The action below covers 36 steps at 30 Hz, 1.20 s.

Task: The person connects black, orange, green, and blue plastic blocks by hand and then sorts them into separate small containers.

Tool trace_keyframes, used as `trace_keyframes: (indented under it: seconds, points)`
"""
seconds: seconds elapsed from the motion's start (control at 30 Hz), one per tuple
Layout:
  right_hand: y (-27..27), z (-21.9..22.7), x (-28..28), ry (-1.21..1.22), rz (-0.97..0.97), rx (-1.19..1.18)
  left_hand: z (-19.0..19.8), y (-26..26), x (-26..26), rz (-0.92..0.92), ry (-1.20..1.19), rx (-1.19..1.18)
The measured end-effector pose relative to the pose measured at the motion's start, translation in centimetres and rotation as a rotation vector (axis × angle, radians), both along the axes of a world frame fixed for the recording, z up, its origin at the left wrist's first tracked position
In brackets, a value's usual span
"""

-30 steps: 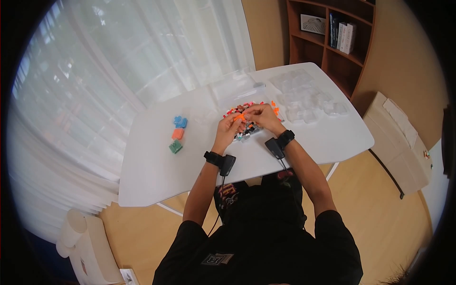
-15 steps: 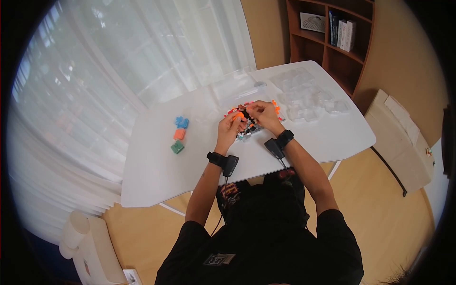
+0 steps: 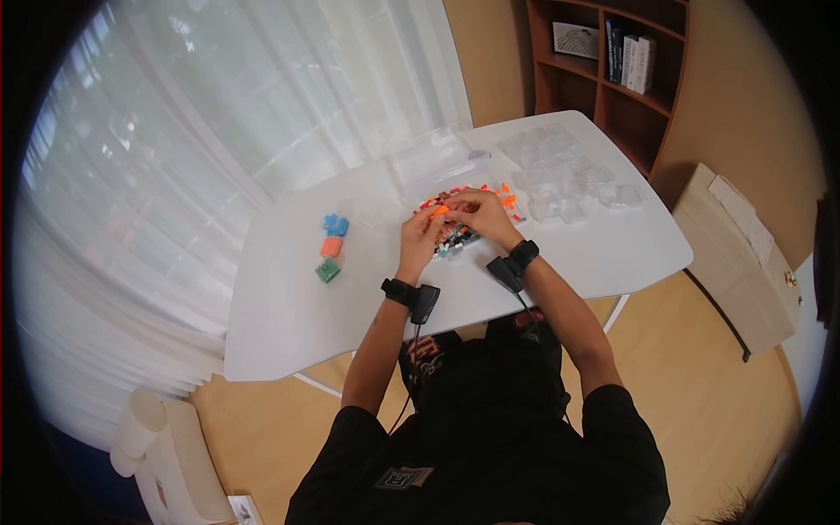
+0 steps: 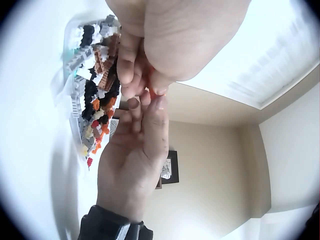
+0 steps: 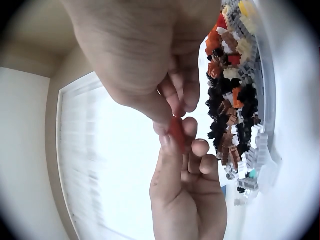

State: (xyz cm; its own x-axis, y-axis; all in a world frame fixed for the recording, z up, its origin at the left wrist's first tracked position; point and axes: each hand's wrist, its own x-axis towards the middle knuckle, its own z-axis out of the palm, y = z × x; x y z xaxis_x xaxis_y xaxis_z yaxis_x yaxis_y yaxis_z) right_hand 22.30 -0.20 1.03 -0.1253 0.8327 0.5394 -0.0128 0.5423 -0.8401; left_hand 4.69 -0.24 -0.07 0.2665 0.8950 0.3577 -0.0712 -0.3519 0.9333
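Note:
My left hand point(image 3: 418, 243) pinches a small orange toy-brick piece point(image 3: 439, 211) between thumb and fingers. From the other side, my right hand point(image 3: 481, 215) meets it, thumb and fingertips pinching at the same piece. The right wrist view shows the orange-red piece point(image 5: 176, 132) between both hands' fingertips, partly hidden by them. Both hands are over a shallow clear tray point(image 5: 268, 95) heaped with small building bricks point(image 5: 231, 107) in black, brown, grey, white, orange and red. In the left wrist view only a sliver of the orange piece point(image 4: 152, 93) shows between the thumbs.
Blue point(image 3: 335, 225), salmon point(image 3: 331, 247) and green point(image 3: 327, 269) brick blocks stand in a row at the left of the white table point(image 3: 280, 324). Clear plastic containers point(image 3: 560, 188) lie at the back right. Loose orange pieces point(image 3: 506, 196) sit beyond my right hand.
Half a second ago my right hand was slightly apart from the orange piece; now its fingertips are back against it. My left hand has kept its pinch over the tray.

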Motion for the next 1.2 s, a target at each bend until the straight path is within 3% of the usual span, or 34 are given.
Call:
trace_keyframes:
  seconds: [0.7,0.93,1.0,1.2]
  points:
    - [-0.23,0.09,0.43,0.059,0.124,-0.175,0.57,-0.55,0.05,-0.054,0.055,0.040]
    - [0.08,-0.56,-0.12,0.011,0.087,-0.180,0.45,-0.57,0.08,-0.014,0.093,0.070]
    - [0.19,-0.73,-0.43,0.020,0.038,0.020,0.47,-0.42,0.11,-0.020,0.092,0.069]
    - [0.09,-0.64,-0.16,0.127,0.122,-0.060,0.59,-0.83,0.40,-0.008,0.063,0.078]
